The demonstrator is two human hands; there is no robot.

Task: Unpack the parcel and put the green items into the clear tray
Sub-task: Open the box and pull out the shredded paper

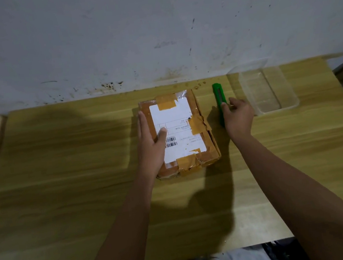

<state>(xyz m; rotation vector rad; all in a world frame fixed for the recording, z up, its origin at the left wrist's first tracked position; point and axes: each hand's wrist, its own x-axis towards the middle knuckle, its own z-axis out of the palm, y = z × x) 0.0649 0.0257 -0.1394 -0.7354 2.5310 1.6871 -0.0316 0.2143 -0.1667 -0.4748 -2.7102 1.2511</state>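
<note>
Forearms reached across a pale wooden table (67, 209) toward a taped cardboard parcel (210, 146) at its middle. The left hand (151, 141) lay flat, fingers straight, on the parcel's label (177, 116); the right hand (237, 116) pinched a green cutter (218, 95) just beside it. A clear tray (292, 96) stood farther right near the table's far edge, below a scuffed white wall (110, 39).

**Plain, makeshift workroom**

A wood-grain laminate counter (72, 164) is pushed against a white wall (109, 29), scuffed and stained along its foot, across the upper frame. A taped, labelled parcel (177, 133) and a green utility knife (218, 97) at centre suggest an improvised unpacking spot.
</note>
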